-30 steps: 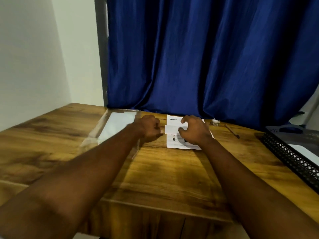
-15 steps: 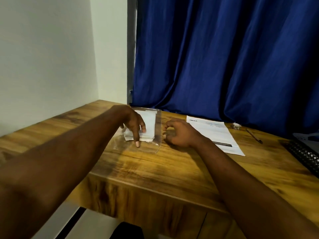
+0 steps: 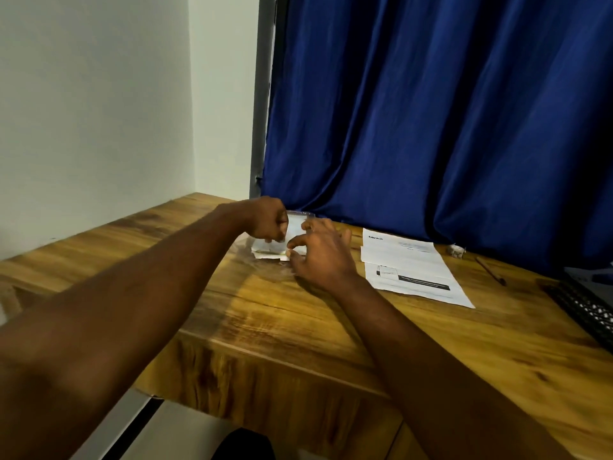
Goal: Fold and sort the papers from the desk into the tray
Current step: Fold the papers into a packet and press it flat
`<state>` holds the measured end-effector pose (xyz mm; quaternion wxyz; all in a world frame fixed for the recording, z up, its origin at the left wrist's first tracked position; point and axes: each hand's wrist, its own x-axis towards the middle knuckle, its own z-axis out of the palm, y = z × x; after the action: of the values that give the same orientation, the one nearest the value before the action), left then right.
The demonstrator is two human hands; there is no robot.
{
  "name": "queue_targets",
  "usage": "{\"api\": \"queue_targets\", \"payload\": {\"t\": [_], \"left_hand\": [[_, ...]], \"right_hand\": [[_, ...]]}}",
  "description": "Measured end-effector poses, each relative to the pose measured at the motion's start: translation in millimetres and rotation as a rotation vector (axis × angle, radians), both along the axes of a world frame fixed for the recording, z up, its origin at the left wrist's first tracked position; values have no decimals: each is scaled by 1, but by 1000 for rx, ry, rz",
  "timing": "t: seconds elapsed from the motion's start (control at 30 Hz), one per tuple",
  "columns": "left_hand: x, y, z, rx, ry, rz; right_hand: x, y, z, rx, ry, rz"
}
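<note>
The L hand (image 3: 267, 224) is curled into a fist now, over the clear tray (image 3: 300, 214) at the back of the desk (image 3: 298, 327). Half a sec ago its fingers lay flat on the folded paper (image 3: 270, 254) in there. It looks like it is pinching the paper's top edge, but can't tell for sure.

Just right of it, the R hand (image 3: 320, 252) has come over the tray too. It was next to the tray before. Thumb and first finger are close together at the paper's right corner; the other fingers are spread.

So this paper is in the tray and prob. just getting tidied.

The folded paper lies flat, long side going left to right.

Right of the tray, not touching, is a flat sheet (image 3: 411, 270). Its long side runs from the curtain (image 3: 431, 111) toward the person, top by the curtain. Prob. next to fold.
</note>
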<state>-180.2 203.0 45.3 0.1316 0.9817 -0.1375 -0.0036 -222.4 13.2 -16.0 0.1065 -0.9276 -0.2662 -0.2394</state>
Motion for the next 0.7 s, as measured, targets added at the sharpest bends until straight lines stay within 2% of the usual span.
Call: {"api": "queue_targets", "payload": {"t": [0.13,0.33,0.7], "left_hand": [[1,0,-2,-38,-107,-26],[2,-2,1,-95,-202,-71],[8,-1,-2,-109,-316,-119]], "right_hand": [[6,15,-1,-178,41,-165],[11,22,2,-232,66,-304],[17,10,-2,-88,-49,-255]]}}
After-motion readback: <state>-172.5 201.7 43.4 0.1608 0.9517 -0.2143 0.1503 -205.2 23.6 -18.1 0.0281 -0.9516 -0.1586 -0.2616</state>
